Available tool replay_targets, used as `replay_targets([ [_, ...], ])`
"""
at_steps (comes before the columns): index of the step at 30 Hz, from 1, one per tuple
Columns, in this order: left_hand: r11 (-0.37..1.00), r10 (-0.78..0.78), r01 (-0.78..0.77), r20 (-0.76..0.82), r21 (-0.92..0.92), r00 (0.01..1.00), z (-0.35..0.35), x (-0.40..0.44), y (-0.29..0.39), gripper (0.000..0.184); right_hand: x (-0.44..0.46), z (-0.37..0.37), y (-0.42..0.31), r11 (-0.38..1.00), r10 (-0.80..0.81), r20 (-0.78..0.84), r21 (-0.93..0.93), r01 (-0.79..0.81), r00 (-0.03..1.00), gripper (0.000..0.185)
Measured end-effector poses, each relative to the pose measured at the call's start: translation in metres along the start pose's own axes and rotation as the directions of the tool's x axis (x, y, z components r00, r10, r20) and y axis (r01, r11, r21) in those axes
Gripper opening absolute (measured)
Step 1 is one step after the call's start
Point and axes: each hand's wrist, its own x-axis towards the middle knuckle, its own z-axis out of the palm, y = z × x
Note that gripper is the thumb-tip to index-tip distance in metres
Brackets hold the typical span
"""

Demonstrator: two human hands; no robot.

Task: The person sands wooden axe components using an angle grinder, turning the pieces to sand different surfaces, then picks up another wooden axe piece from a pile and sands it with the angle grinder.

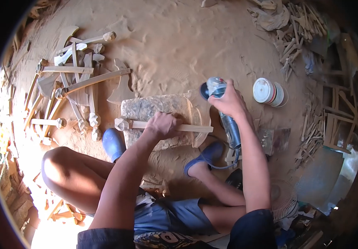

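Observation:
My left hand [164,124] is closed around the handle of a wooden axe [197,128], pressing it down across a worn block [146,106]. The axe's faceted knob points left and its broad blade lies at the right end of the block. In my right hand [228,103] is an angle grinder [230,129], gripped near its head. Its dark round disc faces left, apart from the axe. A cord runs from the grinder's lower end past my foot.
Several wooden axes [79,85] lie heaped on the sandy floor at the left. White tubs [264,91] stand at the right. Wood offcuts [307,25] are piled at the upper right. A fan [282,199] stands by my right elbow. Blue clogs [113,144] are on my feet.

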Motion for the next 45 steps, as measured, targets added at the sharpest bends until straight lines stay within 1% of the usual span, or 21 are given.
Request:
replay_targets([
  [2, 1.0, 0.013, -0.014, -0.037, -0.017, 0.999, 0.004, 0.003, -0.004, 0.049, -0.01, 0.007, -0.02, 0.998, -0.036, 0.05, -0.048, 0.039, 0.998, 0.095],
  [5, 0.999, 0.006, -0.008, -0.05, -0.038, 0.999, 0.009, 0.004, -0.008, 0.047, -0.007, 0.023, -0.022, 0.997, -0.057, 0.025, -0.053, 0.058, 0.998, 0.092],
  [12, 0.999, 0.018, -0.021, -0.082, -0.044, 0.996, -0.011, -0.005, 0.001, 0.042, 0.015, 0.007, 0.017, 0.989, 0.143, -0.076, -0.019, -0.145, 0.987, 0.09],
  [17, 0.999, 0.042, -0.043, -0.084, -0.003, 0.996, 0.001, 0.0, -0.003, 0.045, 0.024, 0.0, 0.065, 0.967, 0.25, -0.126, 0.085, -0.241, 0.96, 0.093],
  [19, 1.0, 0.016, -0.016, -0.027, -0.001, 1.0, -0.015, -0.007, 0.003, 0.051, 0.005, -0.005, 0.077, 0.954, 0.271, -0.186, 0.179, -0.238, 0.944, 0.094],
  [21, 0.998, 0.052, -0.054, -0.063, -0.035, 0.997, -0.005, -0.003, -0.001, 0.054, -0.025, -0.005, 0.093, 0.94, 0.264, -0.277, 0.288, -0.182, 0.924, 0.092],
  [23, 0.987, 0.112, -0.125, -0.12, -0.102, 0.986, -0.018, -0.011, 0.004, 0.055, -0.066, -0.005, 0.104, 0.892, 0.265, -0.38, 0.445, -0.076, 0.886, 0.091],
  [24, 0.993, 0.093, -0.099, -0.084, -0.07, 0.992, -0.029, -0.015, 0.01, 0.056, -0.091, -0.007, 0.104, 0.844, 0.286, -0.418, 0.536, -0.02, 0.862, 0.091],
  [26, 0.999, 0.051, -0.051, -0.013, 0.004, 0.999, -0.047, -0.026, 0.025, 0.056, -0.139, -0.003, 0.101, 0.6, 0.365, -0.413, 0.789, 0.129, 0.834, 0.085],
  [28, 0.992, 0.096, -0.076, -0.217, 0.098, 0.971, -0.025, -0.03, 0.019, 0.057, -0.182, 0.004, 0.098, 0.436, 0.462, -0.373, 0.886, 0.161, 0.804, 0.08],
  [30, 0.999, -0.036, 0.051, -0.534, 0.013, 0.845, 0.011, -0.031, 0.021, 0.051, -0.212, 0.025, 0.104, 0.31, 0.49, -0.372, 0.92, 0.241, 0.788, 0.081],
  [31, 0.942, -0.334, 0.217, -0.644, -0.257, 0.688, 0.019, -0.039, 0.042, 0.054, -0.226, 0.03, 0.102, 0.296, 0.515, -0.38, 0.92, 0.257, 0.768, 0.082],
  [32, 0.791, -0.609, 0.3, -0.638, -0.533, 0.472, 0.029, -0.045, 0.07, 0.059, -0.239, 0.036, 0.1, 0.282, 0.541, -0.38, 0.922, 0.264, 0.75, 0.083],
  [33, 0.498, -0.844, 0.187, -0.423, -0.847, 0.331, 0.05, -0.038, 0.086, 0.074, -0.248, 0.043, 0.1, 0.264, 0.573, -0.361, 0.931, 0.251, 0.735, 0.084],
  [34, 0.113, -0.964, 0.012, -0.107, -0.993, 0.245, 0.065, -0.022, 0.09, 0.09, -0.256, 0.051, 0.1, 0.248, 0.603, -0.34, 0.94, 0.236, 0.721, 0.085],
  [35, -0.242, -0.904, 0.219, 0.302, -0.945, 0.302, 0.076, -0.002, 0.077, 0.112, -0.256, 0.07, 0.11, 0.208, 0.608, -0.342, 0.94, 0.272, 0.717, 0.086],
  [37, -0.288, -0.84, 0.141, 0.321, -0.947, 0.438, 0.094, 0.03, 0.052, 0.114, -0.266, 0.085, 0.114, 0.172, 0.624, -0.295, 0.955, 0.241, 0.724, 0.087],
  [39, -0.298, -0.844, -0.022, 0.252, -0.954, 0.474, 0.088, 0.052, 0.047, 0.103, -0.277, 0.086, 0.108, 0.153, 0.627, -0.291, 0.956, 0.252, 0.723, 0.089],
  [40, -0.273, -0.885, -0.134, 0.194, -0.953, 0.423, 0.081, 0.059, 0.049, 0.092, -0.281, 0.089, 0.106, 0.154, 0.607, -0.34, 0.937, 0.313, 0.718, 0.091],
  [42, -0.193, -0.953, -0.327, 0.097, -0.925, 0.287, 0.067, 0.064, 0.045, 0.071, -0.295, 0.082, 0.102, 0.251, 0.648, -0.325, 0.945, 0.21, 0.689, 0.092],
  [45, -0.003, -0.998, -0.593, -0.037, -0.805, 0.055, 0.006, 0.083, 0.038, 0.043, -0.279, 0.125, 0.132, 0.272, 0.611, -0.471, 0.88, 0.39, 0.636, 0.095],
])
